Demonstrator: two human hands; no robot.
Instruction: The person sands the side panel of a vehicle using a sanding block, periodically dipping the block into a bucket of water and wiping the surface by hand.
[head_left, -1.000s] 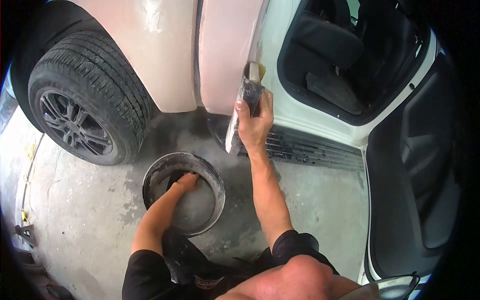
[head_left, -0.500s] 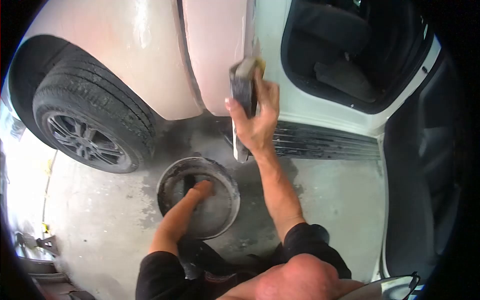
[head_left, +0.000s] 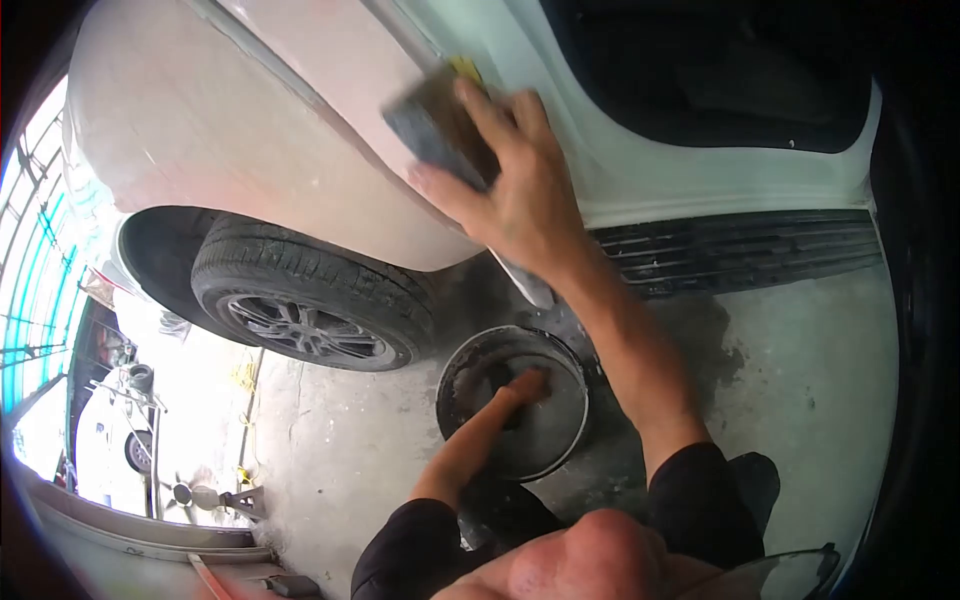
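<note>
Blur smears block [head_left: 438, 128] gripped by right hand [head_left: 520, 195].

This is a car repair shop: a car [head_left: 280, 130] with dull pink patches stands on a gray concrete floor [head_left: 780, 370], and a wide doorway opens onto a yard [head_left: 120, 420].

Head camera looks steeply down, close over car panel [head_left: 250, 150] and bucket [head_left: 465, 375]

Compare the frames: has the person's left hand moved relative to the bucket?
No. The left hand still rests inside the bucket, near its far wall, while the right hand holds a sanding block against the car panel.
</note>
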